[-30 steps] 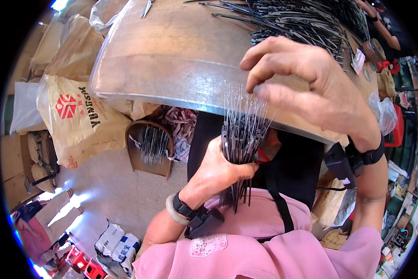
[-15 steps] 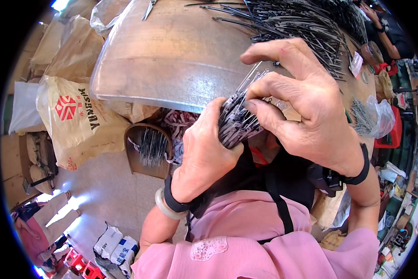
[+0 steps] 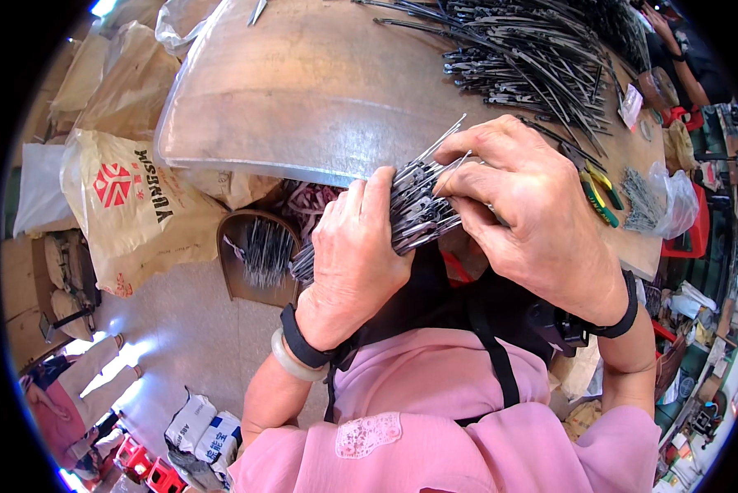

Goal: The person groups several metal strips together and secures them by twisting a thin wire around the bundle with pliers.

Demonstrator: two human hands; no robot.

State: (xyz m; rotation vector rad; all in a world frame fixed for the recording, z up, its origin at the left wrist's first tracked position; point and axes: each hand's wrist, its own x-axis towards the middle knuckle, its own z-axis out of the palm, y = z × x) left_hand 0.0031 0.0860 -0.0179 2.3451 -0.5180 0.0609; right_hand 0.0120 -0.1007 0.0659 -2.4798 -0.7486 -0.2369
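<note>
My left hand [image 3: 348, 246] is wrapped around a thick bundle of thin black strips with metal wire ends [image 3: 418, 201], held tilted in front of my lap. The bundle's wire ends point up to the right, and its other end shows below my left hand. At the bundle's upper right side is my right hand [image 3: 541, 214], its thumb and forefinger pinched together among the strips. What lies between those fingertips is too small to make out. A large heap of similar black strips [image 3: 525, 62] lies on the table [image 3: 303, 82] beyond my right hand.
Pliers with yellow and green handles [image 3: 599, 193] lie right of my right hand, near a pile of small metal pieces [image 3: 642, 197]. A brown scoop-shaped container [image 3: 223, 255] holding more strips stands at lower left, beside a large printed sack [image 3: 139, 222]. Another person's arm shows at far right.
My right hand's raised fingers have come down toward the bundle. The bundle's lower end now shows below my left hand, and the pliers have come into sight.
</note>
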